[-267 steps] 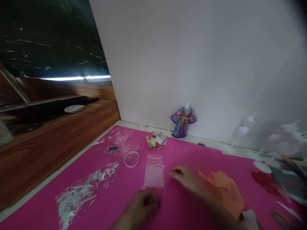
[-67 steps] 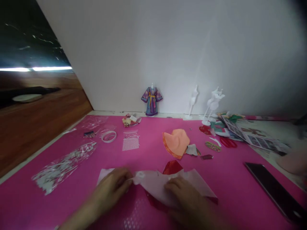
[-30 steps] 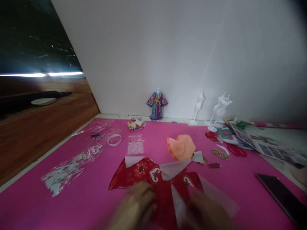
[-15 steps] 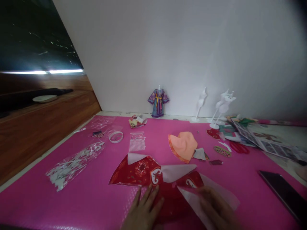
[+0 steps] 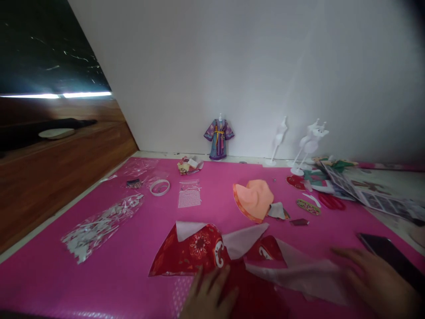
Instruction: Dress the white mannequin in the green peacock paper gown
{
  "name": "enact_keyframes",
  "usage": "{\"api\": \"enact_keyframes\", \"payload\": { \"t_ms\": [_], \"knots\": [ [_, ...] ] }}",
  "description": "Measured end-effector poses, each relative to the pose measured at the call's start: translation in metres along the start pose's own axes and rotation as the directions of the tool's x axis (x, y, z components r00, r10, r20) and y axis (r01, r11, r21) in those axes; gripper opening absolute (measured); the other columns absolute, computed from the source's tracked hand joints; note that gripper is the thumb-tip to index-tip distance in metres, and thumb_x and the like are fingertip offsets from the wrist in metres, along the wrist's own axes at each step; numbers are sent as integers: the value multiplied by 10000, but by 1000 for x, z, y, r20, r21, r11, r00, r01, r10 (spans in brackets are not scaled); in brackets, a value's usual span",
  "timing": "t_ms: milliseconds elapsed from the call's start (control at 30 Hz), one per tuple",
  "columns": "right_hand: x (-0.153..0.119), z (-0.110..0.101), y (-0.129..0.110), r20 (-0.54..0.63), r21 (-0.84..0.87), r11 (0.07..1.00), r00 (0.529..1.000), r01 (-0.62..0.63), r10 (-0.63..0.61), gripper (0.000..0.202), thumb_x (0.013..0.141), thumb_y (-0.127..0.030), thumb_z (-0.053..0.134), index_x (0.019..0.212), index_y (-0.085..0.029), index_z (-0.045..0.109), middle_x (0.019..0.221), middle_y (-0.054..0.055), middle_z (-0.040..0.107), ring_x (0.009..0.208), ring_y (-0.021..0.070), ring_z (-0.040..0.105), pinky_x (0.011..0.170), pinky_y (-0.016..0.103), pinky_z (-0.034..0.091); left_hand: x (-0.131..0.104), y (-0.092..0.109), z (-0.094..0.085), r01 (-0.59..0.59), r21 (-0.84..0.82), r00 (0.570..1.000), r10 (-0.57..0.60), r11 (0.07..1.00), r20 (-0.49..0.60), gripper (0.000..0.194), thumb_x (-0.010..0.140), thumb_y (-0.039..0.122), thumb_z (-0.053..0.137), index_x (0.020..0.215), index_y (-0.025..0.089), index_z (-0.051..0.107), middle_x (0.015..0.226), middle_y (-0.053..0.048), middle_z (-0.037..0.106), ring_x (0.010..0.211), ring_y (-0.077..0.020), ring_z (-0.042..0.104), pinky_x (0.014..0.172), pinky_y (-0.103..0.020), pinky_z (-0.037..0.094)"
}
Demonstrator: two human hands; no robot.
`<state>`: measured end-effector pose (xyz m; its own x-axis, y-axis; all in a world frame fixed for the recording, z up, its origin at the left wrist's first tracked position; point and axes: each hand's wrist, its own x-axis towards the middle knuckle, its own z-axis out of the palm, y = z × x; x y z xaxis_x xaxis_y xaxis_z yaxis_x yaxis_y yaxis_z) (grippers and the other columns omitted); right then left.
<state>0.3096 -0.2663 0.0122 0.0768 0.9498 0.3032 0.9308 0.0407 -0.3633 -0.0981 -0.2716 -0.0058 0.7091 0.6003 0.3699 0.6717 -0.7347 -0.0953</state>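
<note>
Likely light, soft and floppy, the red cloth (image 5: 244, 281): best pinched by its edges. Pressing it with left hand (image 5: 207, 299) splayed; cannot tell grip of right hand (image 5: 376, 279).

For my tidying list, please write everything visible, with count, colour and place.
Patterned cloth: 1, red with pale lining, front centre
Curved cloth: 1, peach, centre
Dressed mannequin: 1, purple, rear centre
Bare mannequins: at least 3, white, right rear
Ring: 1, white, left
Bead sheet: 1, white, by ring
Bags: at least 2, clear, left
Scrap bundle: 1, multicoloured, rear
Small pieces: several, mixed colours, right
Printed sheets: several, greyish, right
Flat slab: 1, black, right
Mat: 1, pink, underneath
Wall: 1, whitish, behind
Ledge: 1, brown, left
Oval item: 1, pale, on ledge
Left grip: 1, bare, on patterned cloth
Right grip: 1, bare, by pale lining, blurred
</note>
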Motion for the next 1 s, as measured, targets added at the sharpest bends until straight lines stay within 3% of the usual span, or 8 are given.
{"api": "enact_keyframes", "payload": {
  "t_ms": [67,167,300,433,600,700,833,1000],
  "knots": [
    [10,10,-38,14,80,992,995,94,-96,272,844,-252,459,1018,-230,666,1033,116,709,928,280,678,811,447,540,7,-10,-13,123,-112,992,-125,986,-10,310,917,443,494,1138,262,614,1197,-79,665,1009,-274,650,819,-449,568],
    [24,34,-107,173,255,934,938,251,-299,244,839,-176,446,943,-245,656,968,80,693,880,227,660,757,376,544,15,-32,-36,368,-283,929,-360,886,81,232,959,300,409,1034,258,625,1081,-44,682,1011,-228,637,859,-403,559],
    [45,58,-162,186,353,862,875,364,-446,292,815,-59,437,979,-193,639,1070,104,632,980,221,590,859,388,486,16,-55,-43,463,-423,882,-451,779,136,230,967,270,393,974,250,622,1054,-39,660,1010,-184,629,881,-327,546],
    [64,64,-178,272,381,839,820,388,-503,194,771,-99,561,926,-179,644,1035,90,621,977,226,555,858,368,449,9,-64,-25,516,-356,856,-481,779,189,235,939,298,456,1109,241,609,1218,-78,622,1142,-224,587,961,-398,515],
    [92,54,-184,451,362,913,823,186,-347,165,845,-122,464,789,-179,609,785,31,657,724,155,589,649,257,427,-7,-72,-9,509,-155,846,-458,847,272,542,847,403,582,1354,237,486,1463,-112,448,1345,-339,398,1069,-594,359],
    [106,49,-186,482,357,915,801,189,-354,151,827,-142,487,856,-179,630,792,25,676,704,154,598,603,242,405,-16,-76,-8,511,-74,827,-466,856,315,662,811,458,611,1410,246,427,1509,-108,371,1383,-358,325,1083,-622,306],
    [104,56,-192,512,396,868,713,299,-479,237,633,-192,727,867,-193,687,923,38,665,870,207,592,725,279,418,-24,-82,-12,519,-30,814,-484,854,322,849,714,481,703,1455,275,343,1543,-106,293,1400,-375,273,1094,-627,273],
    [97,69,-190,475,421,856,731,299,-489,117,765,-116,588,767,-186,683,840,23,659,780,161,595,698,265,420,-38,-99,-18,505,-84,831,-457,859,317,911,660,646,684,1432,270,380,1524,-150,326,1387,-417,279,1074,-681,238]
  ]
}}
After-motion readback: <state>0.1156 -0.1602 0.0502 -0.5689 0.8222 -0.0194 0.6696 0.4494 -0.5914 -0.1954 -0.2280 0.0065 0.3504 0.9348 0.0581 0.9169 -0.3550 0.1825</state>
